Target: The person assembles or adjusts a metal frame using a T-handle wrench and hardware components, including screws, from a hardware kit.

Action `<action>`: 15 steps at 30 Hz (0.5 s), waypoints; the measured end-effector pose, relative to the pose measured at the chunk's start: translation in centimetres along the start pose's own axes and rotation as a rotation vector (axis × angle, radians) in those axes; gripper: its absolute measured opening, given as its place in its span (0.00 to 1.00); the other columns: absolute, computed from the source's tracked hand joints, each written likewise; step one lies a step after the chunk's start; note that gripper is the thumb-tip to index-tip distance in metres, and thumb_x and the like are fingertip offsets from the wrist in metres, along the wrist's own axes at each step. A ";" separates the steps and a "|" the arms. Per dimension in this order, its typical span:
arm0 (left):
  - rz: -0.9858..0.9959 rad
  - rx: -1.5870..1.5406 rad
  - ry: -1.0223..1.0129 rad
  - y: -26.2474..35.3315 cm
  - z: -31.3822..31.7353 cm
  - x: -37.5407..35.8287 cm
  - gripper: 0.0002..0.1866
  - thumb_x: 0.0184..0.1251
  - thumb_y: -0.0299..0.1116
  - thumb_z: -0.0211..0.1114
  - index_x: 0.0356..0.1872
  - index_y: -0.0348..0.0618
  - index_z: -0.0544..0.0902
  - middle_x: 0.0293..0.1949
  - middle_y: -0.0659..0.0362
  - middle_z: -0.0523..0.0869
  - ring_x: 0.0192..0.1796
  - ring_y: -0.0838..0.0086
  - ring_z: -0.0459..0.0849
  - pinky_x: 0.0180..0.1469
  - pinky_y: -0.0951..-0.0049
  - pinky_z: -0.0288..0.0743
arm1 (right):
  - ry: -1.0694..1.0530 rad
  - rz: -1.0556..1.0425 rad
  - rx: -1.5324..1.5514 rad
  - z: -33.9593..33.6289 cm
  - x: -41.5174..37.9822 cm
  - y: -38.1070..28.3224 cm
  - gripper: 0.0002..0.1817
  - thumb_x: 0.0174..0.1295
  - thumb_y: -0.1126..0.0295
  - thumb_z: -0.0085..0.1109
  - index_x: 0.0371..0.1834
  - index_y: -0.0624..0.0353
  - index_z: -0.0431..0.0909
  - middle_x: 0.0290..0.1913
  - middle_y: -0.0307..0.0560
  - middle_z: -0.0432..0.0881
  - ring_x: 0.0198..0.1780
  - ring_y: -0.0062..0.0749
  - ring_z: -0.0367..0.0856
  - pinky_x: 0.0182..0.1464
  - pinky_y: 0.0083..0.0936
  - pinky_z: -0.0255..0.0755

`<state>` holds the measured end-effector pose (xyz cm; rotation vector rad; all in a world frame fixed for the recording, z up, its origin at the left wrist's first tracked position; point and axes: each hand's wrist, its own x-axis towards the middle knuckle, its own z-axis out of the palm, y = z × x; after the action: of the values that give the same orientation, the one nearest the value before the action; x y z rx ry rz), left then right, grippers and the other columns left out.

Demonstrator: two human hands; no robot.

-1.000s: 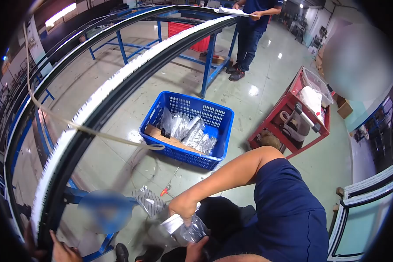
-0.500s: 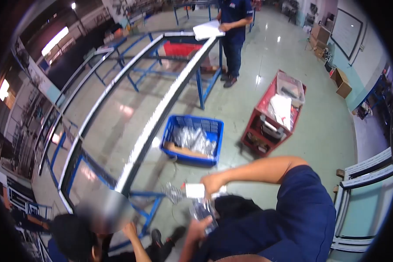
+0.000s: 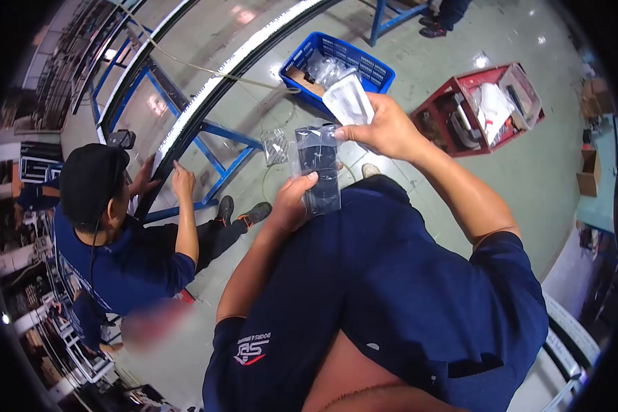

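Note:
A clear plastic packet (image 3: pixel 320 161) with dark pieces inside is gripped along its lower left side by my left hand (image 3: pixel 294 200). Between the fingers of my right hand (image 3: pixel 391 130) is a flat white packet (image 3: pixel 349 99), tilted up toward the blue crate. The right thumb reaches the upper right corner of the clear packet. Both packets are in front of my body, above the floor. Just left of them, another clear plastic bag (image 3: pixel 275 147) lies on the floor.
A blue crate (image 3: pixel 384 81) holding plastic-wrapped items stands ahead. To the right is a red cart (image 3: pixel 432 103) with papers and tools. At left, a co-worker (image 3: pixel 117 240) touches the long frame (image 3: pixel 206 93) on blue stands. Another person's legs (image 3: pixel 450 14) show at the top.
The view has tilted down, so crate and cart appear higher. My hands have brought the clear packet upright, with the white packet raised beside it. The co-worker's hands are now at the frame.

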<state>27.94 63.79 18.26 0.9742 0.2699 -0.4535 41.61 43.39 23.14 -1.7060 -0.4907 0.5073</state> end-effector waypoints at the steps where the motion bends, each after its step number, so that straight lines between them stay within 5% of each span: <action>1: 0.023 0.000 0.008 0.0 0.8 0.9 0.26 0.74 0.39 0.53 0.66 0.32 0.75 0.58 0.54 0.83 0.56 0.72 0.82 0.59 0.70 0.75 | -0.014 -0.018 -0.007 -0.8 -0.2 -0.6 0.18 0.54 0.71 0.78 0.46 0.63 0.83 0.38 0.39 0.88 0.38 0.22 0.83 0.43 0.24 0.77; 5: 0.039 -0.072 0.056 -0.8 3.0 5.5 0.22 0.78 0.36 0.52 0.65 0.32 0.76 0.57 0.55 0.84 0.55 0.72 0.83 0.60 0.71 0.75 | -0.197 -0.498 -0.333 -5.5 0.3 -0.6 0.15 0.53 0.71 0.77 0.43 0.61 0.85 0.33 0.47 0.85 0.35 0.30 0.84 0.41 0.27 0.76; 7: 0.026 -0.088 0.061 -1.6 4.0 7.7 0.21 0.78 0.35 0.52 0.64 0.32 0.77 0.56 0.55 0.84 0.55 0.73 0.83 0.60 0.71 0.75 | -0.185 -0.393 -0.233 -7.4 0.7 0.0 0.13 0.57 0.68 0.76 0.41 0.61 0.85 0.34 0.44 0.86 0.33 0.26 0.83 0.39 0.25 0.76; 9: 0.112 -0.077 -0.007 -0.7 7.0 8.8 0.21 0.77 0.33 0.53 0.65 0.32 0.77 0.56 0.55 0.84 0.55 0.73 0.83 0.59 0.71 0.76 | -0.101 0.057 -0.003 -10.1 2.2 1.6 0.15 0.62 0.61 0.72 0.44 0.62 0.86 0.35 0.44 0.88 0.32 0.24 0.85 0.38 0.23 0.77; 11: 0.142 -0.022 -0.008 -0.9 8.7 10.3 0.21 0.78 0.34 0.53 0.65 0.32 0.77 0.56 0.55 0.84 0.54 0.73 0.83 0.58 0.71 0.76 | -0.074 0.118 0.198 -12.9 3.5 2.7 0.19 0.64 0.58 0.70 0.46 0.66 0.85 0.38 0.42 0.88 0.37 0.21 0.84 0.40 0.21 0.76; 15: 0.113 -0.013 -0.045 -0.7 10.4 12.4 0.22 0.78 0.35 0.51 0.65 0.33 0.77 0.54 0.57 0.85 0.51 0.74 0.83 0.55 0.72 0.77 | -0.195 0.041 0.014 -16.8 5.1 3.2 0.19 0.62 0.63 0.73 0.49 0.65 0.84 0.39 0.43 0.88 0.39 0.22 0.82 0.44 0.24 0.76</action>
<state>38.61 51.62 18.18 0.9598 0.1767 -0.3696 55.65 32.38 22.66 -1.6640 -0.5916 0.7090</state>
